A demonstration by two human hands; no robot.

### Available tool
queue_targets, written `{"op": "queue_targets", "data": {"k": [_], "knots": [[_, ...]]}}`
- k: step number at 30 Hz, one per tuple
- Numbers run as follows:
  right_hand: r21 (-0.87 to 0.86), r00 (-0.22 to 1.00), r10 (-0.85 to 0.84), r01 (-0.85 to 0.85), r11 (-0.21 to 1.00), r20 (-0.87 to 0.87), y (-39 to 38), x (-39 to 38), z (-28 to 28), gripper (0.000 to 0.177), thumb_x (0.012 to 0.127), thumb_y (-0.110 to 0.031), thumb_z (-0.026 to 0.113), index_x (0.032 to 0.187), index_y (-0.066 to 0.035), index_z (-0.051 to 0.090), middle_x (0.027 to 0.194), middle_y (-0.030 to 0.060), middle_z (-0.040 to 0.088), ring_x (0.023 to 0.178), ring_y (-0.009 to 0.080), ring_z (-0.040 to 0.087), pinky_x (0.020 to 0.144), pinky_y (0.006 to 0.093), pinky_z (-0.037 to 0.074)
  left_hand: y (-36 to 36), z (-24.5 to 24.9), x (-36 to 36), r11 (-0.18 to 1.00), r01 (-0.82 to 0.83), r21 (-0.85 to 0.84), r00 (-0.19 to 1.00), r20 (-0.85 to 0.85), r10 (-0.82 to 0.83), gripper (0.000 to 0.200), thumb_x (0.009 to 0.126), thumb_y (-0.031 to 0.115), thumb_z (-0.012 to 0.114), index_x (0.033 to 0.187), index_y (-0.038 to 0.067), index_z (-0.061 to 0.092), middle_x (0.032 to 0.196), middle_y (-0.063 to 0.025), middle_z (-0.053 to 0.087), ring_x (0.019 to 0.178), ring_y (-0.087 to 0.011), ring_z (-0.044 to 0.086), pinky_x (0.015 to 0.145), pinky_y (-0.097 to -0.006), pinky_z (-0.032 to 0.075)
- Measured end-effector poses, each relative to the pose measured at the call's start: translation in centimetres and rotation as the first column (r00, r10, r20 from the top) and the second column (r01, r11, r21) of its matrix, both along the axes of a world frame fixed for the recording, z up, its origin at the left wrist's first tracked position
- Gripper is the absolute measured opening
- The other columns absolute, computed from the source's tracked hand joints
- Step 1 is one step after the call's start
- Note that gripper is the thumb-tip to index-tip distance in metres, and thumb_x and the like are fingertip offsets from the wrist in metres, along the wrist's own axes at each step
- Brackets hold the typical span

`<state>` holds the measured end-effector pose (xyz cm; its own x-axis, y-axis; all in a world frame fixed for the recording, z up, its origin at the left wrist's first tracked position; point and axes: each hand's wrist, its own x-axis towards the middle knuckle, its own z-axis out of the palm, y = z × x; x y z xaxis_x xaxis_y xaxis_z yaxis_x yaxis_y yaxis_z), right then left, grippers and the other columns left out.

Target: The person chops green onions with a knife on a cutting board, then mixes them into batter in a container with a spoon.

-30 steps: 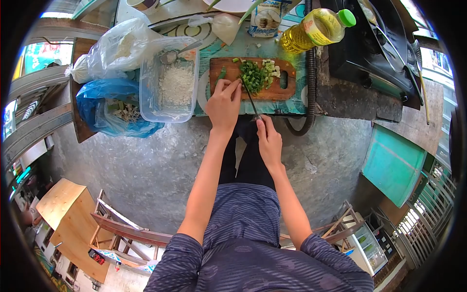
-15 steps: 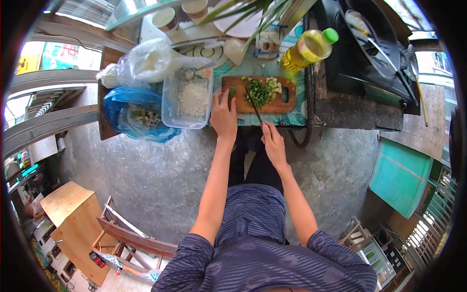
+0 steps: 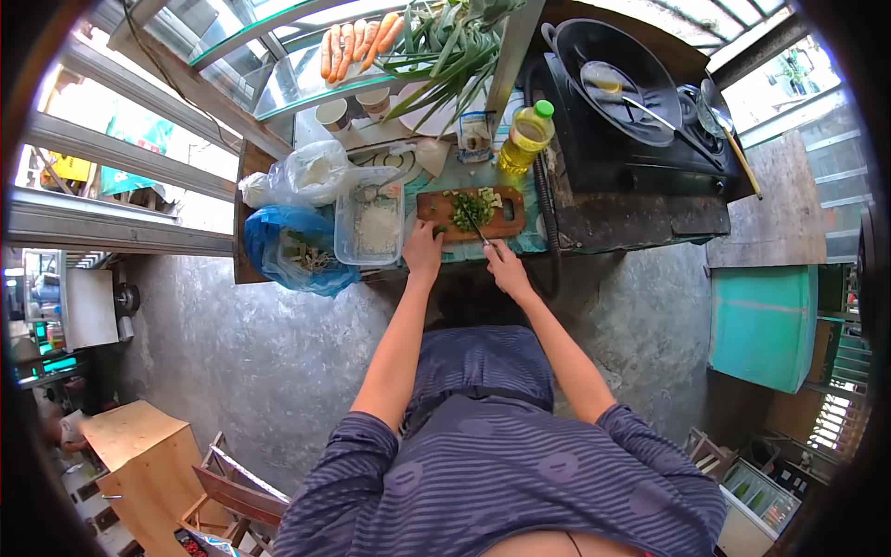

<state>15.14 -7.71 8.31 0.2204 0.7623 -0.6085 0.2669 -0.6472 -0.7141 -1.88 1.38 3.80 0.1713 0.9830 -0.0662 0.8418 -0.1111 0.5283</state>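
Observation:
A wooden cutting board (image 3: pixel 510 221) lies on the table with chopped green and pale pieces (image 3: pixel 471 210) around its middle. My right hand (image 3: pixel 506 266) is closed on the handle of a knife (image 3: pixel 476 226), whose dark blade slants up into the chopped greens. At the board's lower left corner is my left hand (image 3: pixel 423 249), its fingers bent on the board beside a small green piece (image 3: pixel 440 229); whether they grip it is too small to tell. Left of the board stands a clear plastic tub (image 3: pixel 378 232) of white flour-like powder with a spoon.
A blue plastic bag (image 3: pixel 288 251) and a clear bag (image 3: pixel 311 174) lie at left. An oil bottle (image 3: pixel 526 139) stands behind the board. A wok (image 3: pixel 640 93) sits on the black stove at right. Carrots (image 3: pixel 357 45) and long green leaves (image 3: pixel 455 60) are on the glass shelf.
The view has tilted up, bringing the carrots and whole wok into sight. Both hands remain at the board, with the knife blade still among the chopped greens.

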Motion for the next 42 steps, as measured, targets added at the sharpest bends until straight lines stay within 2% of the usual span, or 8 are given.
{"op": "queue_targets", "data": {"k": [3,7,10,13,16,17,32,42], "knots": [[0.124,0.998,0.029,-0.036,0.992,0.062,0.4,0.2,-0.4,0.042,0.096,-0.044,0.043,0.122,-0.012,0.052,0.099,0.0161,0.065,0.098,0.0379,0.061,0.083,0.0445,0.045,0.4,0.3,-0.1,0.997,0.059,-0.051,0.998,-0.011,-0.060,0.022,0.086,0.023,0.066,0.106,0.013,0.064,0.106,-0.0055,0.058,0.088,-0.0309,0.064,0.070,-0.0435,0.051],[0.123,0.990,0.133,-0.137,0.983,0.039,0.8,0.9,-1.3,0.043,0.097,-0.045,0.041,0.123,-0.013,0.052,0.104,0.0167,0.064,0.102,0.0390,0.059,0.085,0.0448,0.045,0.8,0.7,-0.1,0.996,0.082,-0.038,0.995,-0.058,-0.084,0.023,0.085,0.024,0.066,0.106,0.012,0.064,0.104,-0.0059,0.059,0.087,-0.0309,0.064,0.070,-0.0439,0.051],[0.213,0.981,0.169,-0.185,0.959,0.091,1.4,0.7,-3.2,0.043,0.099,-0.043,0.042,0.121,-0.008,0.053,0.079,0.0086,0.059,0.071,0.0194,0.059,0.070,0.0348,0.046,1.3,0.0,0.2,0.999,0.049,-0.009,0.997,-0.060,-0.050,0.022,0.085,0.025,0.066,0.104,0.013,0.065,0.101,-0.0053,0.060,0.087,-0.0305,0.064,0.069,-0.0438,0.050],[0.132,0.964,0.254,-0.263,0.956,0.081,1.9,0.6,-3.7,0.047,0.098,-0.049,0.036,0.124,-0.013,0.051,0.104,0.0182,0.065,0.101,0.0407,0.059,0.084,0.0475,0.045,1.3,0.1,0.6,1.000,0.011,0.013,0.999,-0.036,-0.011,0.019,0.086,0.025,0.065,0.100,0.013,0.066,0.098,-0.0039,0.061,0.086,-0.0300,0.064,0.069,-0.0432,0.050],[0.148,0.946,0.302,-0.318,0.936,0.121,2.3,0.5,-3.9,0.045,0.100,-0.046,0.039,0.119,-0.008,0.052,0.084,0.0139,0.062,0.078,0.0288,0.062,0.070,0.0397,0.046,0.9,-0.1,0.7,0.998,-0.044,0.045,0.999,0.007,0.044,0.016,0.086,0.025,0.064,0.096,0.012,0.068,0.097,-0.0024,0.063,0.086,-0.0297,0.064,0.069,-0.0422,0.050],[0.182,0.938,0.308,-0.334,0.925,0.158,2.5,0.4,-4.1,0.044,0.100,-0.046,0.038,0.117,-0.008,0.052,0.085,0.0156,0.063,0.082,0.0351,0.062,0.069,0.0435,0.045,0.9,-0.3,0.8,0.996,-0.070,0.062,0.997,0.029,0.068,0.015,0.086,0.024,0.064,0.094,0.012,0.068,0.097,-0.0020,0.063,0.085,-0.0297,0.064,0.069,-0.0418,0.050],[0.172,0.920,0.263,-0.321,0.931,0.292,2.1,-1.1,-3.1,0.035,0.100,-0.042,0.034,0.116,-0.015,0.049,0.082,0.0221,0.066,0.077,0.0474,0.061,0.066,0.0562,0.046,0.9,-0.2,1.6,0.991,-0.111,0.078,0.991,0.088,0.104,0.009,0.085,0.019,0.064,0.084,0.010,0.065,0.091,-0.0008,0.064,0.079,-0.0298,0.064,0.064,-0.0403,0.049],[0.142,0.927,0.288,-0.327,0.934,0.239,1.7,-1.6,-4.9,0.037,0.101,-0.042,0.033,0.122,-0.015,0.047,0.086,0.0217,0.066,0.080,0.0468,0.060,0.065,0.0555,0.046,0.9,-0.4,1.6,0.990,-0.122,0.064,0.983,0.143,0.112,0.009,0.086,0.019,0.064,0.086,0.010,0.066,0.091,-0.0009,0.064,0.078,-0.0299,0.064,0.064,-0.0387,0.048]]}}
